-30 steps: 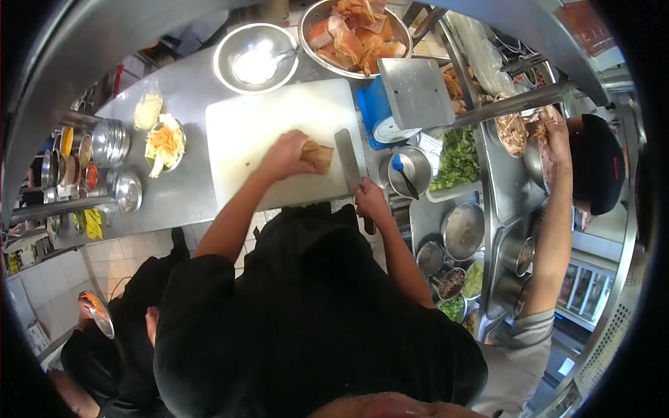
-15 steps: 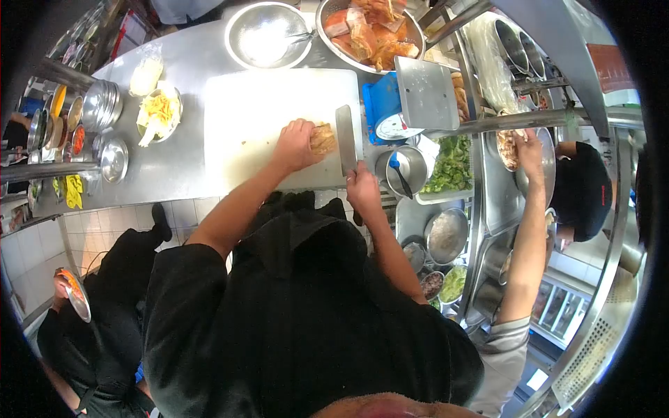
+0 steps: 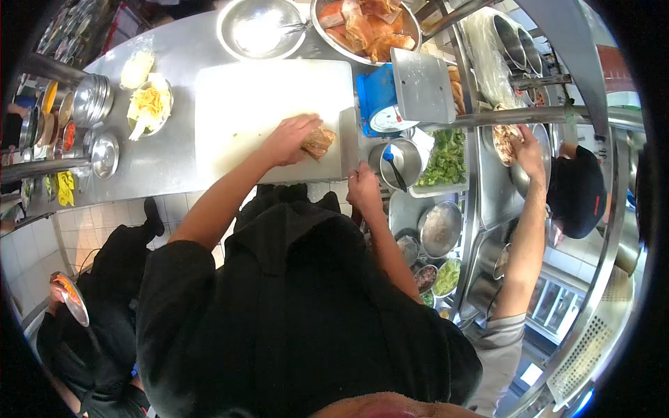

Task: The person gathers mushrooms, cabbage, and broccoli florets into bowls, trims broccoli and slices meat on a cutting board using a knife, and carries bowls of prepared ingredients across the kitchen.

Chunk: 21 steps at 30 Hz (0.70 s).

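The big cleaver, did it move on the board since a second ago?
Yes. The cleaver shifted slightly right; its blade is now closer to the right edge of the white cutting board.

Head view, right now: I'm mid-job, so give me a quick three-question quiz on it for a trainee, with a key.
1. Which hand grips the handle of the knife?
2. True or false: the blue scale stands to the right of the white cutting board.
3. What is the left hand holding against the board?
a) a bunch of leafy greens
b) a piece of meat
c) a metal bowl

Key:
1. The right hand.
2. True.
3. b, the piece of meat.
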Available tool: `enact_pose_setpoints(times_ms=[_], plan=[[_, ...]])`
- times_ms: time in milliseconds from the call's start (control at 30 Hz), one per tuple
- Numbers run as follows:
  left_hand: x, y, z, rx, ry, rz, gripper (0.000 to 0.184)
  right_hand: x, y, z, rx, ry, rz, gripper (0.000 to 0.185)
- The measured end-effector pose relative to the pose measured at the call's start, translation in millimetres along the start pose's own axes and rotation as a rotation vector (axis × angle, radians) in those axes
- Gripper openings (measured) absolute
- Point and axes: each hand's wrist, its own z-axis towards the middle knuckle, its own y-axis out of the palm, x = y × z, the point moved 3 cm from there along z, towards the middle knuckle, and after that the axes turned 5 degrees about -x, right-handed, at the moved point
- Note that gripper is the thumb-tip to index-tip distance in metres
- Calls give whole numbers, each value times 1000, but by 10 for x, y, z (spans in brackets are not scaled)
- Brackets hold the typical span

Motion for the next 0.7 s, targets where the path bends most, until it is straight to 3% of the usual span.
enact_pose_setpoints(times_ms=[67, 167, 267, 533, 633, 700], plan=[[-130, 188, 109, -67, 75, -151, 78, -83, -54, -22, -20, -15, -15, 32], [-20, 215, 44, 31, -163, -239, 73, -191, -147, -42, -43, -55, -68, 32], [34, 246, -22, 173, -201, -185, 70, -422, -292, -132, -54, -90, -104, 35], [-55, 168, 15, 62, -86, -167, 62, -995, -488, -232, -202, 55, -90, 39], [-20, 174, 18, 74, -86, -186, 57, -1133, -580, -290, -211, -132, -142, 42], [-22, 182, 22, 109, -85, -200, 53, -933, -392, -164, -271, -85, -201, 35]])
